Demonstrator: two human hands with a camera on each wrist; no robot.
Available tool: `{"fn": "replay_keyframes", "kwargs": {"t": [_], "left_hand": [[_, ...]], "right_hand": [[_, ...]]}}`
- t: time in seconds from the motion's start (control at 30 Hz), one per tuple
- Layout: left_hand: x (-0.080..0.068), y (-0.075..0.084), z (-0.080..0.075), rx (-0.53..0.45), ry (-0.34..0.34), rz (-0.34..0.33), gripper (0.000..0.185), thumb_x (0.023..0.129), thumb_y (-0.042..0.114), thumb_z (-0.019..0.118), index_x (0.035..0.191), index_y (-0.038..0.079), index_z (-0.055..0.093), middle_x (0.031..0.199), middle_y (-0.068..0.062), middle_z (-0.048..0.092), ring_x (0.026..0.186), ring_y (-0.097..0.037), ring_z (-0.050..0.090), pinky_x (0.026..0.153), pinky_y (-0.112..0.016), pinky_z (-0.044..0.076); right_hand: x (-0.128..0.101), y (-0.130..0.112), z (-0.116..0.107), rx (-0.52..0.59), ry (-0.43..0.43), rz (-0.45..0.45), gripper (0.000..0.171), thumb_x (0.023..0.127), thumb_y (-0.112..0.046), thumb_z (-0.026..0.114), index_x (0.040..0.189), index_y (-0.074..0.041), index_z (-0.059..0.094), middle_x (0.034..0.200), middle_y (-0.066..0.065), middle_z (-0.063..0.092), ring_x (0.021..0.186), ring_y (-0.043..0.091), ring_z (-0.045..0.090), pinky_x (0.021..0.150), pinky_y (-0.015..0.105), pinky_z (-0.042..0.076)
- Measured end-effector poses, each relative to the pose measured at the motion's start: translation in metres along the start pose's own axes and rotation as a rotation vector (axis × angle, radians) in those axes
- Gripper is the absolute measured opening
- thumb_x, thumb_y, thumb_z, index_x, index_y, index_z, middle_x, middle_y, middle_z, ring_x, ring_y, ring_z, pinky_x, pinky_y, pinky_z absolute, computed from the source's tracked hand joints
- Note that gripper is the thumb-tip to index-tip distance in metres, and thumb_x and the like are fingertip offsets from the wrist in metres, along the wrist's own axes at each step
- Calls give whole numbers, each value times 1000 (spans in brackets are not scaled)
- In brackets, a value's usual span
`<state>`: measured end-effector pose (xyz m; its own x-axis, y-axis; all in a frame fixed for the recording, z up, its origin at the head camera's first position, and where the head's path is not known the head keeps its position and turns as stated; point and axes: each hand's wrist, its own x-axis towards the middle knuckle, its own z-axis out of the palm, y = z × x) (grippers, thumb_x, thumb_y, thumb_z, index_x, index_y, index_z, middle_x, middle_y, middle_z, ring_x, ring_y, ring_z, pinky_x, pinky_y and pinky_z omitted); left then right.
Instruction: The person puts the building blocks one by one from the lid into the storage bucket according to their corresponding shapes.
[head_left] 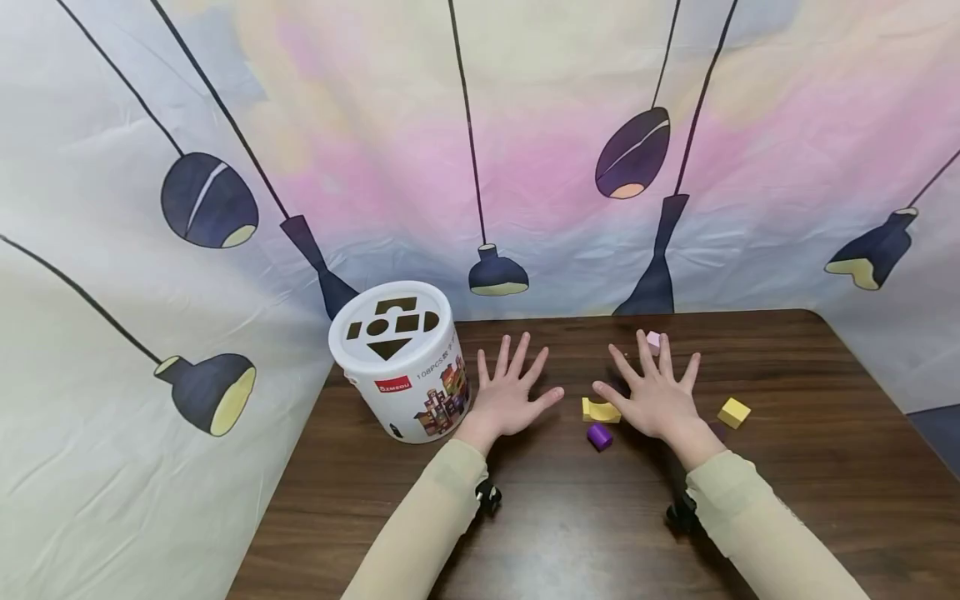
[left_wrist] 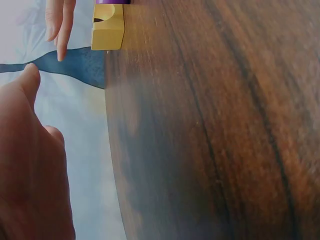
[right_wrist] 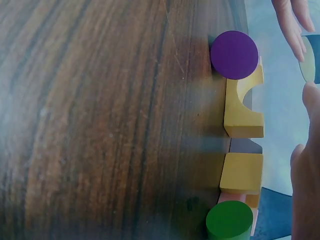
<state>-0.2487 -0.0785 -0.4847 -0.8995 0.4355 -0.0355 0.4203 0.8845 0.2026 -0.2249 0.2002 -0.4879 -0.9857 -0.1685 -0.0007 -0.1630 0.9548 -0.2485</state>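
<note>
With fingers spread wide, my left hand (head_left: pixel 510 400) is held over the table just right of a white lidded bucket (head_left: pixel 397 404); it holds nothing. My right hand (head_left: pixel 662 402), fingers likewise spread, hovers among toy blocks and holds nothing. Close to its thumb lie a yellow arch-cut block (head_left: pixel 600 414) and a purple cylinder (head_left: pixel 599 437). A pale pink block (head_left: pixel 654 342) sits behind its fingertips, and a yellow block (head_left: pixel 733 412) to its right. A green cylinder (right_wrist: pixel 229 221) appears in the right wrist view; in the head view the right arm largely hides that area.
The bucket's lid (head_left: pixel 393 325) has several shaped holes. Beneath everything is a dark brown wooden table (head_left: pixel 555 533). Behind it hangs a cloth backdrop (head_left: pixel 390 150) printed with lamps, meeting the table's far edge.
</note>
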Motion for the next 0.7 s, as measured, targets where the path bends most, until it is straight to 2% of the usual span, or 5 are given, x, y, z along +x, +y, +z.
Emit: {"fn": "replay_keyframes", "kwargs": {"t": [0.23,0.47,0.57,0.7], "left_hand": [[-1,1,0,-17,17,26,85,103,82,20,173,36,11,179,1,-14,160,-26,-27,124,-69,-14],[-9,0,-6,-106,78,85,77,107,76,28,172,35,24,180,3,-6,164,-28,-13,125,-71,-4],[-13,-2,-12,-180,111,112,73,109,71,33,171,34,29,180,2,2,165,-26,-4,128,-68,3],[-21,-5,-24,-290,168,170,69,111,63,40,168,24,40,178,-5,20,164,-29,14,129,-64,14]], "right_hand": [[1,-1,0,10,3,-8,95,101,-84,31,173,-23,24,177,23,-9,156,46,-28,109,79,-28],[1,4,-1,45,41,-39,91,102,-82,34,172,-24,28,176,28,0,159,49,-20,116,82,-11],[-1,7,-3,85,67,-70,87,104,-77,39,171,-22,32,175,29,9,160,52,-10,120,80,0],[-1,15,-7,148,104,-127,80,108,-69,45,168,-16,40,172,30,22,159,54,8,121,77,16]]}}
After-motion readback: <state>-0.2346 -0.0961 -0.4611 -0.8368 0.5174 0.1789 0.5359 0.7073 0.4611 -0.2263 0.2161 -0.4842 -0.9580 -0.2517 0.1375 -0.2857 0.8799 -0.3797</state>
